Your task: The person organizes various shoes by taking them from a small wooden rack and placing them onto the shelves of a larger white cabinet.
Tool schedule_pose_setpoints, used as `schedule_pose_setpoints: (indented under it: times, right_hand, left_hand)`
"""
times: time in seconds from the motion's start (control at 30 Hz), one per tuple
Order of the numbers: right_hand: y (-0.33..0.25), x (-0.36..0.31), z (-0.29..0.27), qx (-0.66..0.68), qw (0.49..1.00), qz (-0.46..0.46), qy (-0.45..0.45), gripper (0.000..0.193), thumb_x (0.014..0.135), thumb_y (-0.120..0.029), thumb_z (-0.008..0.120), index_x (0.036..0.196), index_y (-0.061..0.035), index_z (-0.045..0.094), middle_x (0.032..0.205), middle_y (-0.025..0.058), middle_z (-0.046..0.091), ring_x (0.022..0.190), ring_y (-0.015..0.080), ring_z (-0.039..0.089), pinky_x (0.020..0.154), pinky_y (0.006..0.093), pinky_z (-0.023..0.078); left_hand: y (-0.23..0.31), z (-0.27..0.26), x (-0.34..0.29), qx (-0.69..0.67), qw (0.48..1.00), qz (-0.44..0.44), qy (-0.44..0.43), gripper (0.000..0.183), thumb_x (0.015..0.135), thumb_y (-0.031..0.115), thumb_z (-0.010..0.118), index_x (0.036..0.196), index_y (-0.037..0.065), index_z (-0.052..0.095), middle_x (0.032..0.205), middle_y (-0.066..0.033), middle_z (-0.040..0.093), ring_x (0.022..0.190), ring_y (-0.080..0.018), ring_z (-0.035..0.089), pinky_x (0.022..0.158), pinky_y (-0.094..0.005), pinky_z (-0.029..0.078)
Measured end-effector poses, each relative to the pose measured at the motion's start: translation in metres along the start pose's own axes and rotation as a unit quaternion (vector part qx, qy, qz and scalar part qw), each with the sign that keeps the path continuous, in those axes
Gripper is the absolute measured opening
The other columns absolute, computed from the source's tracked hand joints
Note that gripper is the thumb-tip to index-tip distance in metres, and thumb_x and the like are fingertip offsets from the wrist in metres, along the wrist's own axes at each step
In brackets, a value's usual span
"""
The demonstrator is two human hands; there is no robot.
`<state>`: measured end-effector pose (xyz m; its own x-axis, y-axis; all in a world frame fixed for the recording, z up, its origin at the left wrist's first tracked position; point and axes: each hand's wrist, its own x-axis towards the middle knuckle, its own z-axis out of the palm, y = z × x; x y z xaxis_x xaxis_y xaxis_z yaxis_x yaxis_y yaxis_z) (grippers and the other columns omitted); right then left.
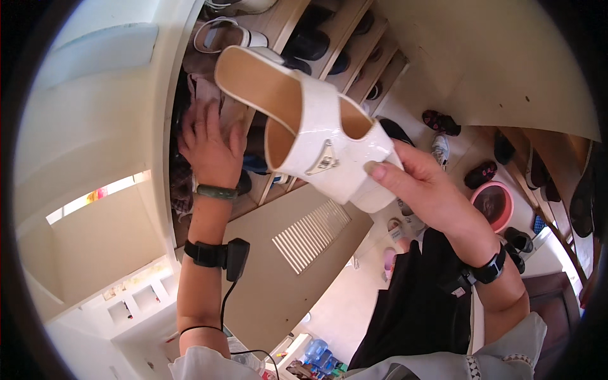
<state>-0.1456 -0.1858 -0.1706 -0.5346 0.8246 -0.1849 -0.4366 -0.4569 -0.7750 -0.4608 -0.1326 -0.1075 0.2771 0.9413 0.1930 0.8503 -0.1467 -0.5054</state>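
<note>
My right hand grips a white slip-on sandal, its thumb pressed on the broad strap. The sandal has a tan insole and a small triangular metal badge, and is held up in front of an open shoe cabinet. Further left, my left hand reaches into the cabinet with its fingers spread over a pale pinkish-grey cloth-like thing. What lies beneath that hand is hidden. A white-strapped sandal sits on the shelf just beyond it.
Dark shoes fill the wooden shelves. A louvred cabinet door hangs below. On the floor at the right are patterned shoes, a white sneaker and a pink basin. Another shoe rack stands at far right.
</note>
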Motion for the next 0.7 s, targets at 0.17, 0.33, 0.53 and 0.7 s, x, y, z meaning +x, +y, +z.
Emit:
schedule_pose_setpoints:
  times: [0.17,0.33,0.53,0.7]
  right_hand:
    - [0.014,0.035,0.019,0.021,0.999,-0.024,-0.042,0.033,0.092,-0.026,0.056,0.112,0.0007,0.056,0.093,0.0024,0.063,0.084,0.0055,0.054,0.074,0.0218,0.045]
    - [0.02,0.079,0.034,0.001,0.998,-0.022,-0.053,0.036,0.091,-0.03,0.056,0.109,0.0007,0.057,0.088,0.0048,0.063,0.078,0.0087,0.056,0.069,0.0245,0.047]
    - [0.014,0.135,0.061,-0.042,0.997,-0.038,-0.051,0.04,0.088,-0.035,0.056,0.105,0.0015,0.058,0.086,0.0098,0.064,0.074,0.0188,0.06,0.066,0.0306,0.048]
    - [0.017,0.166,0.078,0.038,0.997,-0.023,-0.07,0.039,0.089,-0.032,0.054,0.102,0.0043,0.058,0.089,0.0149,0.064,0.074,0.0211,0.062,0.066,0.0322,0.052]
  left_hand:
    - [-0.017,0.014,0.001,0.108,0.992,-0.052,0.026,0.057,0.083,0.043,0.056,0.133,0.02,0.041,0.139,-0.0168,0.034,0.129,-0.0393,0.028,0.1,-0.0594,0.023]
    - [-0.033,0.012,-0.003,0.111,0.99,-0.082,-0.02,0.06,0.079,0.039,0.06,0.134,0.027,0.041,0.133,-0.0116,0.04,0.122,-0.04,0.035,0.097,-0.061,0.027]
    - [-0.03,0.021,0.002,0.082,0.994,-0.051,-0.06,0.07,0.065,0.03,0.071,0.129,0.017,0.046,0.125,-0.0129,0.043,0.116,-0.0447,0.036,0.092,-0.0583,0.035]
    - [-0.021,0.016,0.005,0.057,0.997,-0.045,-0.033,0.048,0.069,0.023,0.067,0.114,0.01,0.056,0.114,-0.0151,0.046,0.109,-0.0436,0.04,0.087,-0.0556,0.038]
